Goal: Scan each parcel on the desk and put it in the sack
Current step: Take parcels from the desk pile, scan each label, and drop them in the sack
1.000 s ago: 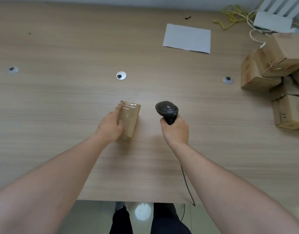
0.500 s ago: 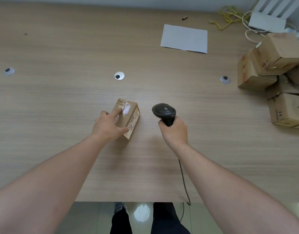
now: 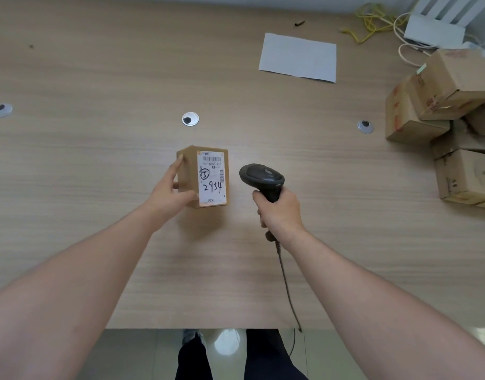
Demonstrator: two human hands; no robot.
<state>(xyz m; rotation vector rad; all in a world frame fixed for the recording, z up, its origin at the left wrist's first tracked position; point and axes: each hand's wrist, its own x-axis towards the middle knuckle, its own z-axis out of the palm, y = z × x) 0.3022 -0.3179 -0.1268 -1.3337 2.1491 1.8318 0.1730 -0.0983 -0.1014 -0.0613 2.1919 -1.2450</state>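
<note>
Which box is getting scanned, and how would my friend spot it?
Look at the middle of the desk, away from the pile of boxes at its right edge. One small box stands alone there, held by the left hand, beside the scanner in the right hand. Only it shows a white label with "2954" handwritten.

- Parcel [image 3: 205, 176]: small brown cardboard box on the desk's middle, white label face up with barcodes and handwritten "2954"; held at its left side.
- Scanner [image 3: 263, 179]: black handheld, corded, just right of the parcel, head pointing away.
- Remaining parcels [image 3: 444, 116]: brown boxes piled at the right edge.
</note>
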